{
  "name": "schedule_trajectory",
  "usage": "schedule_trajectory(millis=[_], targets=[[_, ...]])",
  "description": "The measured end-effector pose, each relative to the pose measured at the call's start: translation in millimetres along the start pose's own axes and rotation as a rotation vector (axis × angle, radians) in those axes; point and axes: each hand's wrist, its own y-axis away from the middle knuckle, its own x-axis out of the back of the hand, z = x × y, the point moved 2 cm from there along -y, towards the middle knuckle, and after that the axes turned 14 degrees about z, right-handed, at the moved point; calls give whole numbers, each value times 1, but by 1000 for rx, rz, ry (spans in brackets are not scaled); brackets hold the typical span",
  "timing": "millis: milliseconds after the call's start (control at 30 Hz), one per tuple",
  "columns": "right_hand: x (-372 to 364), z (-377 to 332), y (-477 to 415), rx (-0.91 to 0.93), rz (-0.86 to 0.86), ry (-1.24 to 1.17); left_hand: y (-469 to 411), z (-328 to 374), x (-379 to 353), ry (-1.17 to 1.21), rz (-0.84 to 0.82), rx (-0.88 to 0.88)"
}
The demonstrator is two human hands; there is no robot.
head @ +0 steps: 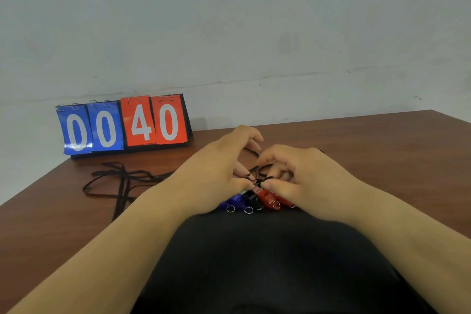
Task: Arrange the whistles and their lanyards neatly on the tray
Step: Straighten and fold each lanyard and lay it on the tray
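Brown wood worktop [382, 160] under a pale, scuffed wall [254, 33]. Nearest the camera, dark black fabric [267, 262] fills the bottom centre, and two bare forearms reach forward on either side of it.

Just past the fabric edge a row of whistles lies side by side on the worktop: blue whistle [235, 201], black whistle [251, 197], red whistle [267, 197]. More red shows under the right hand, but I cannot tell whether it is another whistle. Small metal split rings [248, 210] hang at the near ends of the whistles.

Both hands are close together directly above the whistles, fingers curled. Left hand [221, 168] pinches a black lanyard cord [260, 168] between thumb and fingertip. Right hand [300, 178] pinches the same cord just beside it, thumb tips almost touching. The cord loops up between and behind the fingers. Where it attaches is hidden by the hands.

Farther left, loose lanyards [122, 178] lie in a black tangle flat on the worktop, with strands trailing toward the left forearm.

At the far left edge, against the wall, stands a flip scoreboard [125, 125]: blue cards read 00, red-orange cards read 40.
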Motion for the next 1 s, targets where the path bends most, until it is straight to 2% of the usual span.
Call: schedule_trajectory(millis=[500, 733, 867, 1000], targets=[[-11, 5, -1, -10, -6, -14, 0, 2, -4, -11, -7, -25], [-11, 4, -1, -14, 51, -2, 0, -1, -5, -29, 0, -37], [-4, 5, -3, -105, 84, -82, -1, -8, -2, -28, 49, -15], [2, 11, -7, -287, 99, -265, -2, -17, 2, -22, 120, 12]])
